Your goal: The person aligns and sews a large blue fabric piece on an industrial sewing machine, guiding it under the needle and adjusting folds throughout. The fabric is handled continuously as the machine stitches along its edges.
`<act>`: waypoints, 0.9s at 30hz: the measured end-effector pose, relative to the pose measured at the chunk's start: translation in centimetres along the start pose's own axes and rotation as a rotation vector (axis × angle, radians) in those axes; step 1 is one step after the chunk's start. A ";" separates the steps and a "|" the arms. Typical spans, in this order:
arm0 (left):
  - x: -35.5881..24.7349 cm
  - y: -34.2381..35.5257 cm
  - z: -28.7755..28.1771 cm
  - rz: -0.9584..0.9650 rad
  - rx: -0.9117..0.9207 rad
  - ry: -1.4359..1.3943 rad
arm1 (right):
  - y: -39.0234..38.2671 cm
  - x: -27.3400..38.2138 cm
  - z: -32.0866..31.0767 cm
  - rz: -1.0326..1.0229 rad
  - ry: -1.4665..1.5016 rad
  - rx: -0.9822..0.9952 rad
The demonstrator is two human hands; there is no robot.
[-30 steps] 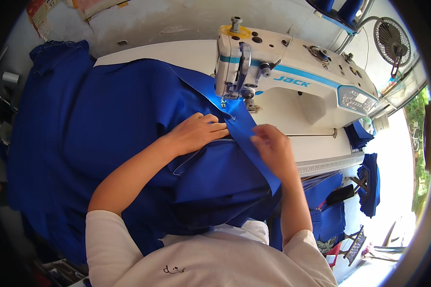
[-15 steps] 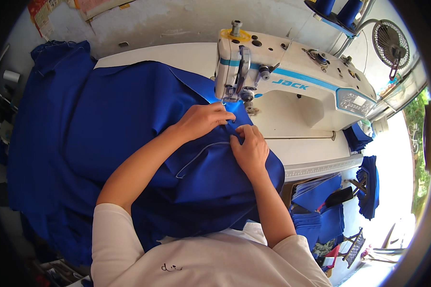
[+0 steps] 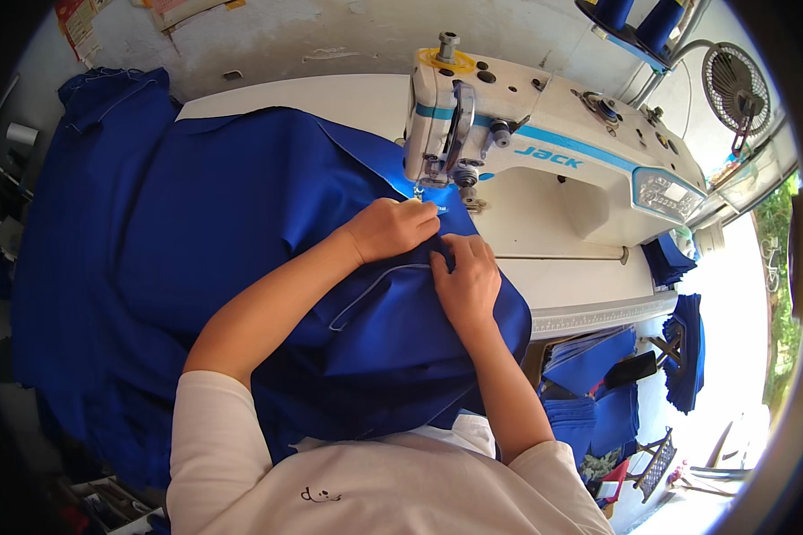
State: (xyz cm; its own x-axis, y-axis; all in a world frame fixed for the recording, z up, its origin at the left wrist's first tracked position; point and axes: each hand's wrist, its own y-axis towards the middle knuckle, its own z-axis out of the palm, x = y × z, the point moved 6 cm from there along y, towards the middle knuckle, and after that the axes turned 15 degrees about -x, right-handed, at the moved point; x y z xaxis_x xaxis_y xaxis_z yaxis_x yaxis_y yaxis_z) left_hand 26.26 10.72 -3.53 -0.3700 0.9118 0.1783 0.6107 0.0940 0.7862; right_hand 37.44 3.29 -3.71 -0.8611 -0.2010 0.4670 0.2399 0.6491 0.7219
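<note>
A large piece of blue fabric point(image 3: 214, 223) spreads over the sewing table and hangs across my lap. Its far right part lies beneath the needle area of a white sewing machine point(image 3: 553, 143), lit by a small lamp. Just in front of the needle, my left hand point(image 3: 397, 229) is closed on the fabric with its fingers curled. My right hand point(image 3: 468, 275), a little nearer and to the right, pinches the same cloth. The fingertips of both hands are partly hidden in the folds. A pale seam line point(image 3: 375, 290) curves over the cloth beside my right hand.
Bare white tabletop point(image 3: 540, 281) shows right of the fabric, with a ruler strip point(image 3: 598, 314) along its front edge. Stacked blue pieces point(image 3: 593, 410) sit below at right. Thread cones point(image 3: 656, 22) and a small fan point(image 3: 734, 86) stand behind the machine.
My left hand has shifted slightly nearer, its fingers now curled tighter on the cloth. The right hand stays almost in place. The whole view has tilted a little.
</note>
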 end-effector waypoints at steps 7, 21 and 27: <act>0.4 -0.4 0.2 0.034 -0.014 0.020 | -0.4 1.0 0.1 -0.196 0.039 -0.015; -0.4 1.2 -4.3 -0.639 -0.003 -0.013 | -0.5 1.2 -0.1 -0.267 0.142 0.104; 0.5 -2.4 -0.4 -0.688 -0.004 -0.026 | -0.7 1.4 0.0 -0.253 0.157 0.106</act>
State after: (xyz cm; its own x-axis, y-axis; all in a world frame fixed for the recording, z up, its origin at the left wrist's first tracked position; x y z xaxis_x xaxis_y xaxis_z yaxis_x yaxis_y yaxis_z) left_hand 24.33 10.76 -5.03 -0.6556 0.6548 -0.3761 0.2408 0.6534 0.7177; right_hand 36.08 2.57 -3.63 -0.8057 -0.4718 0.3582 -0.0284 0.6348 0.7721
